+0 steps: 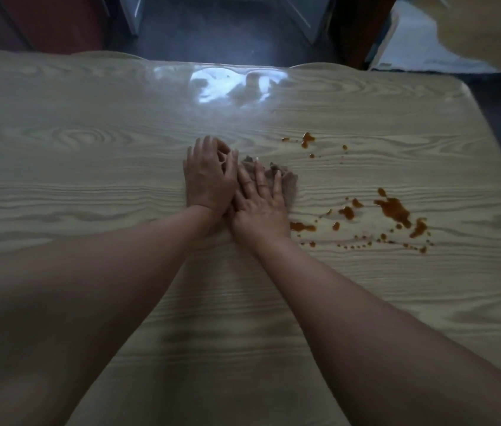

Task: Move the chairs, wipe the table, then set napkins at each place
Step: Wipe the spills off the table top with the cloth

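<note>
Hands (209,176) flat on cloth (277,179)

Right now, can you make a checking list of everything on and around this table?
Surface: wood-grain table, glossy, with glare near the far edge.
Job's things: grey cloth lying flat on the table; no napkins seen.
Clutter: orange-brown spill with splashes and droplets, right of the cloth, not yet wiped.
Grippers: right hand pressed flat on the cloth; left hand beside it, overlapping the right hand's fingers.
Cables: nothing seen.
Surroundings: dark floor beyond the far edge; anything else there is too blurred to tell.
</note>
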Available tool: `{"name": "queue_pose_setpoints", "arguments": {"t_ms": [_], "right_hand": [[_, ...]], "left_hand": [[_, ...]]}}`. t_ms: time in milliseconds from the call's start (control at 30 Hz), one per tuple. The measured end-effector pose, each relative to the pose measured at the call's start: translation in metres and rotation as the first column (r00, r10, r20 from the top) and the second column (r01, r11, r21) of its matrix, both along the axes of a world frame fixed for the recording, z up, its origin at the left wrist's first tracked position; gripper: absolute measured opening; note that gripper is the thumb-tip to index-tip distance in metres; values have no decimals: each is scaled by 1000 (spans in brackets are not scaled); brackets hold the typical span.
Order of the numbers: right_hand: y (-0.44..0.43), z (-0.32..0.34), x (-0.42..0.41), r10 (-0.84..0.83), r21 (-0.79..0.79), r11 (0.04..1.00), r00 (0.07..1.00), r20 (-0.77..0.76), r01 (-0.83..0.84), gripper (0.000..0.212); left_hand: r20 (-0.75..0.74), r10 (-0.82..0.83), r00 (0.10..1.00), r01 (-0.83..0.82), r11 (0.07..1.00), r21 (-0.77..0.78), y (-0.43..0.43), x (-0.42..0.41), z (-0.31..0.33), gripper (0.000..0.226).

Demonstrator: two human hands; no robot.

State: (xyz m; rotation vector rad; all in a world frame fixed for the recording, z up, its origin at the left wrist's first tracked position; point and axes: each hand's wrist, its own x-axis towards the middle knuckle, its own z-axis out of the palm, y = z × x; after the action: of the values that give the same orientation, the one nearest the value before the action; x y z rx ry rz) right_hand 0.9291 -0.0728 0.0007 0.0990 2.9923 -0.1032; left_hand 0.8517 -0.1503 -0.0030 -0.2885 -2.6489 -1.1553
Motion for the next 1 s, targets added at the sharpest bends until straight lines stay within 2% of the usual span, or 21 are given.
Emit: {"name": "queue_pose_setpoints", "arguments": {"t_ms": [100,167,300,467,767,1000], "right_hand": [[15,-1,-32,-26,37,999,999,29,25,68],[26,0,-52,-41,38,999,998,38,39,63],[49,5,-88,-87,-15,996,994,62,88,53],[76,8,-112,-169,-8,985,982,87,170,54],[96,10,-88,-417,-59,905,905,80,422,54],[62,12,-23,-308,-74,946,948,85,314,54]], "left_hand": [[32,97,995,-98,995,26,17,-7,1,32],[42,148,988,-149,988,38,21,-8,-3,34],[69,81,994,-75,993,-86,25,-9,-8,49],[-41,58,997,-63,989,-133,26,-8,-6,38],[-31,43,999,-47,992,-121,25,-7,-6,31],[0,21,1000,-21,999,-44,24,-4,0,30]]}}
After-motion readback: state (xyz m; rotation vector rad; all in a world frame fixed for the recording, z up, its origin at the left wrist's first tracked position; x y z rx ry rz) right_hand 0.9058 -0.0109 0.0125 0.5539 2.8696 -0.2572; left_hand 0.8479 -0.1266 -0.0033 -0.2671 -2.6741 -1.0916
